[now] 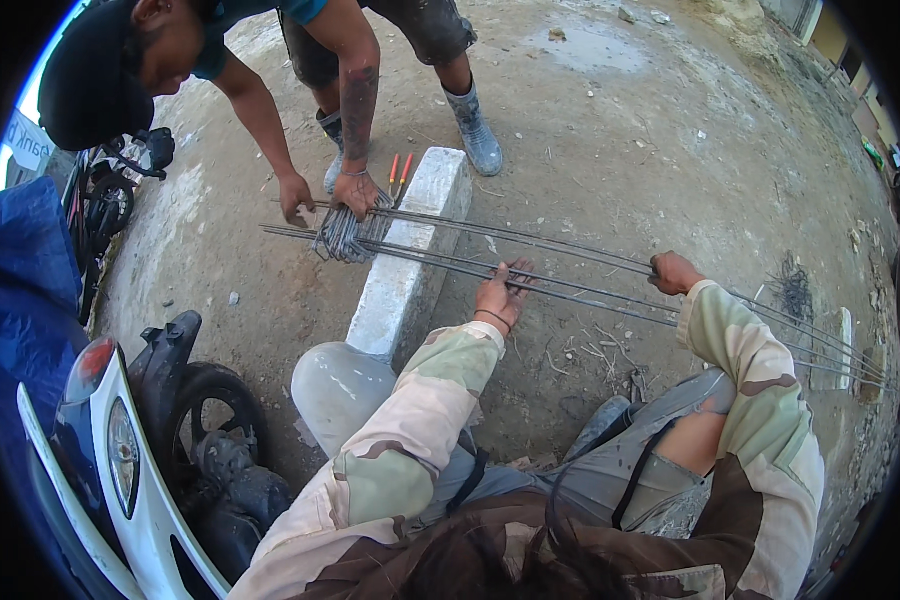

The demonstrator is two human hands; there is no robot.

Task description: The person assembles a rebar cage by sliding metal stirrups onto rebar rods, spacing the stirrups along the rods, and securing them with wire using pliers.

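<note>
camouflage-sleeved arms [410, 440] reach forward to long, thin, dark grey rods [590, 252] lying across a whitish block [398, 285]; the right hand [675, 273] is clenched around the farther rods, the left hand [503, 297] spreads its fingers at the nearer ones.

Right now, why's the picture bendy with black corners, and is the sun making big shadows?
In the head view, a wide fisheye lens bends the long, thin grey steel rods toward the rim and leaves black corners; also in the head view, daylight looks soft, with no sharp, dark shadows on the brown dirt ground.
</note>
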